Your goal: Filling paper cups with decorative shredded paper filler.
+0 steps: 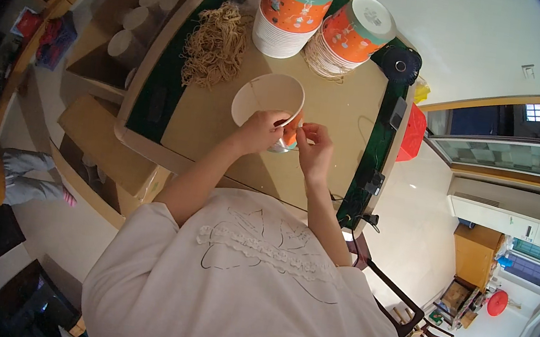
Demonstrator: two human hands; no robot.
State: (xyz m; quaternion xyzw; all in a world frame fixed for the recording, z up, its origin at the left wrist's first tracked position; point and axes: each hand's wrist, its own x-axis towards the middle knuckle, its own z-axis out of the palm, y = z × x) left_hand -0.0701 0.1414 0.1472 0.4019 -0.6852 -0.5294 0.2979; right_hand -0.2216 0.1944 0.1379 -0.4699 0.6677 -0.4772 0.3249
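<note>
A white paper bucket (251, 100) with an orange printed outside is tilted on the table in front of me, its wide mouth toward the upper left. My left hand (259, 132) is closed on the near rim, thumb and fingers at the wall. Against the bucket's right side, my right hand (316, 152) pinches with thumb and forefinger; a small pale bit shows at the fingertips, too small to name. A thin line like a cord crosses the bucket's inside. Beyond the bucket to the left lies a tangled heap of tan cords (216, 46).
Upside-down bucket stacks stand at the back, one in the middle (294, 11) and one to the right (359, 29), cords around its base. A dark round object (401, 65) sits at the far right corner. Left of the table, a cardboard box (90, 55) holds white buckets.
</note>
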